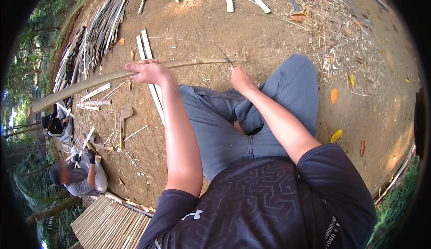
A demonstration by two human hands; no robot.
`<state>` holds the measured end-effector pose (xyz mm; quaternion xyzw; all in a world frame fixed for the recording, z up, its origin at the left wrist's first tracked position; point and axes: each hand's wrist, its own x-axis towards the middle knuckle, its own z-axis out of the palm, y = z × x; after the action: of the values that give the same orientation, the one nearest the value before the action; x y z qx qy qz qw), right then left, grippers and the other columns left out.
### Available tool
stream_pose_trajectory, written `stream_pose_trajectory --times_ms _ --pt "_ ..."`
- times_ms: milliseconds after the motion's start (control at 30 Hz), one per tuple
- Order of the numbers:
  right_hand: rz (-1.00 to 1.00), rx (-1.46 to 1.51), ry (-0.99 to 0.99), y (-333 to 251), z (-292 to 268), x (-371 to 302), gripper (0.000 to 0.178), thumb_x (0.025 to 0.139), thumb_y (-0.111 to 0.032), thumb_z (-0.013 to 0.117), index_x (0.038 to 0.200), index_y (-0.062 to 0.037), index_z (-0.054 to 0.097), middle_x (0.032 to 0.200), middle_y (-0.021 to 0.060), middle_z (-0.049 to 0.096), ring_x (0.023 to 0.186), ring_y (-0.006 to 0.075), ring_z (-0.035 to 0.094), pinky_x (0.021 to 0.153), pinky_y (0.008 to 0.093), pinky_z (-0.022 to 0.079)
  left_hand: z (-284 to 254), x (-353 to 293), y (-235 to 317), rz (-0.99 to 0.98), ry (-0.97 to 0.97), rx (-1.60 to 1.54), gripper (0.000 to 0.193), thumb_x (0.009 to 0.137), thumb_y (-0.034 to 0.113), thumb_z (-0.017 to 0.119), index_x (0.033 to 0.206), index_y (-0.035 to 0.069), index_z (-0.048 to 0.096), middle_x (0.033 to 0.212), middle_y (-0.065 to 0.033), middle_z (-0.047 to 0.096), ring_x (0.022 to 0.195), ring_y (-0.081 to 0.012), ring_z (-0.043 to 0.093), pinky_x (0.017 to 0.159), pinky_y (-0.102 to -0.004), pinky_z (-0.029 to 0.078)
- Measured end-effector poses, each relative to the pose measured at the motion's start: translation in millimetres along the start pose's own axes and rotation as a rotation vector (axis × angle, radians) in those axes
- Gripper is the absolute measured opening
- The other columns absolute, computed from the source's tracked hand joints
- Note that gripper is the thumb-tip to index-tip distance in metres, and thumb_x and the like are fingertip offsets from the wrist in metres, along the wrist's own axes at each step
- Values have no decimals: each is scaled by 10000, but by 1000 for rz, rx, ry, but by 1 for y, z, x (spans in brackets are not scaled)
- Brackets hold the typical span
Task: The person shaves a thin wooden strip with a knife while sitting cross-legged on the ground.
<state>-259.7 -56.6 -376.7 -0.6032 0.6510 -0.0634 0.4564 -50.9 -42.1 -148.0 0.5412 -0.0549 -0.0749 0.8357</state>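
A long, slightly curved bamboo strip point(85, 84) stretches from the far left across the front of my lap to just beyond my right hand. My left hand point(151, 72) is closed around its middle, thumb on top. In my right hand point(243, 79) is a knife point(226, 55) with a thin dark blade, its handle mostly hidden by my fingers. The blade crosses the strip close to the strip's right end; whether it cuts in cannot be made out. My bent legs in grey trousers point(215, 119) lie below both hands.
Pale split strips point(155, 98) lie on the dirt beside my left arm, near a wooden-headed tool point(125, 114). Bundled strips point(105, 22) lie at the far left. Shavings point(330, 42) cover ground at the right. Two people sit at the left, one a gloved worker point(85, 172) beside a slatted bamboo panel point(110, 224).
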Motion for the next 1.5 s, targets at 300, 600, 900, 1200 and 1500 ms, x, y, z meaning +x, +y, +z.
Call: stream_pose_trajectory --times_ms 300,600,900,1200,1500 --pt "130 -42 36 -3 -3 12 460 1052 -353 397 1222 36 574 1238 261 641 1168 406 625 993 498 493 3 2 2 120 -54 27 520 1058 553 349 947 45 374 587 16 378 465 -109 391 438 -278 356" --pt "138 -83 -55 17 10 28 435 1044 -301 392 1251 -2 631 1343 234 592 1259 390 566 1042 480 465 8 -13 4 142 -105 12 480 1056 541 392 843 114 342 576 35 345 468 -99 354 443 -278 323" --pt "135 -186 -38 35 21 93 406 986 -212 444 1292 -16 625 1378 221 576 1263 369 574 1029 461 482 21 -17 5 89 -203 -45 404 1072 474 393 1033 77 331 608 41 343 466 -88 337 429 -292 290" --pt "60 -199 12 56 38 60 385 940 -191 480 1229 -1 650 1289 249 622 1211 409 595 1016 463 485 16 -30 16 148 -156 -21 459 1063 528 382 839 133 321 592 53 325 465 -66 295 423 -259 271" --pt "259 -25 63 22 32 36 363 987 -214 475 1220 -3 658 1309 228 618 1229 368 598 1001 463 504 7 -28 14 197 -165 12 455 1062 531 376 832 145 307 574 58 312 452 -62 292 415 -255 273"
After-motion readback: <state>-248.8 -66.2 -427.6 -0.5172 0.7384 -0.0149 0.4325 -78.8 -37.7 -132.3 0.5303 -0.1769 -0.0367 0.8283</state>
